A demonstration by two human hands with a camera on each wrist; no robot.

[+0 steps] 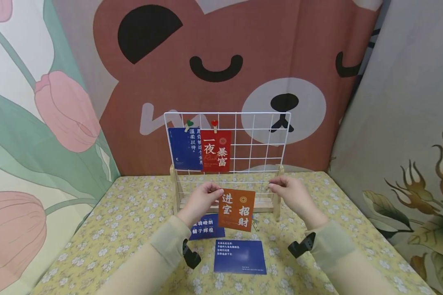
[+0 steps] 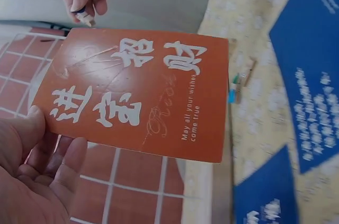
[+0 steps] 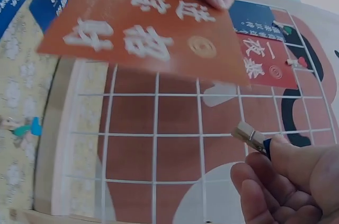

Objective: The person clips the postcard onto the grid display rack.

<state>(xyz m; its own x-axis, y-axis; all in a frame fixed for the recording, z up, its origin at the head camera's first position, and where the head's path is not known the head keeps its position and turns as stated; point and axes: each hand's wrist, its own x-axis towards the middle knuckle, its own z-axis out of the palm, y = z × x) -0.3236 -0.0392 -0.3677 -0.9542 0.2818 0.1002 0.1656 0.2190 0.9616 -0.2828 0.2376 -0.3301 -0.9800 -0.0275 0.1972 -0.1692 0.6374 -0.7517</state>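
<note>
My left hand (image 1: 204,196) pinches an orange card (image 1: 236,209) by its upper left corner, thumb on the printed face, in front of the white wire grid (image 1: 258,151). A small wooden clothespin (image 3: 249,135) with a dark blue end is pinched between thumb and fingers of my right hand (image 1: 293,194), to the right of the card and apart from it. On the grid's upper left hang a blue card (image 1: 184,149) and a red card (image 1: 215,151), each under a clothespin, one with a green heart (image 1: 190,123), the other with a red heart (image 1: 214,123).
Two more blue cards lie on the flowered tablecloth: one (image 1: 240,257) nearest me, another (image 1: 206,231) partly behind the orange card. Several loose clothespins (image 2: 235,89) lie near the grid's wooden stand (image 1: 277,196). A bear-print curtain (image 1: 151,78) hangs behind.
</note>
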